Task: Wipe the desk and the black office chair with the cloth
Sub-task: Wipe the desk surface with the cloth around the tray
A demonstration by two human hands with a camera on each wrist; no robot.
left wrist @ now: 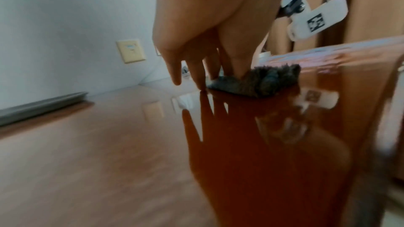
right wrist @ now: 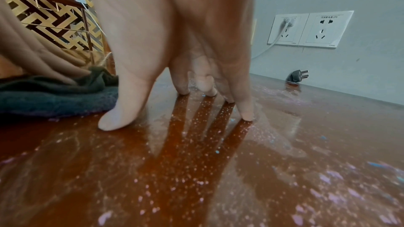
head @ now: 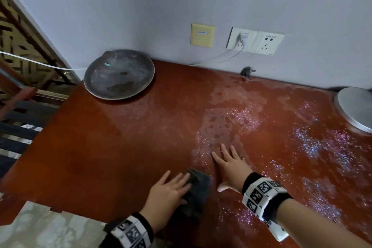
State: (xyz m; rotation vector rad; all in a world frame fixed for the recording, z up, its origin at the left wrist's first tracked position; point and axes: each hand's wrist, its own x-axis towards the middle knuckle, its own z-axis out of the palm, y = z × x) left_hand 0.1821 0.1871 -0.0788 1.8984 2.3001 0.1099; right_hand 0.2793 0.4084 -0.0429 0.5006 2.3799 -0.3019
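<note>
A dark grey cloth [head: 198, 189] lies on the glossy red-brown desk [head: 120, 147] near its front edge. My left hand [head: 171, 187] presses flat on the cloth with straight fingers; in the left wrist view the fingers [left wrist: 196, 68] push down on the cloth [left wrist: 260, 82]. My right hand [head: 229, 163] rests spread flat on the desk just right of the cloth, fingertips [right wrist: 247, 113] touching the wet, speckled surface, with the cloth [right wrist: 54, 96] beside the thumb. The right half of the desk [right wrist: 218, 161] is streaked with wet film and white specks. No black chair is in view.
A round grey metal dish [head: 118, 74] sits at the desk's back left corner. A round metal base [head: 356, 108] stands at the right edge. Wall sockets [head: 255, 41] with a white cable and a loose black plug [head: 248, 71] are behind. A lattice screen [head: 18, 46] stands left.
</note>
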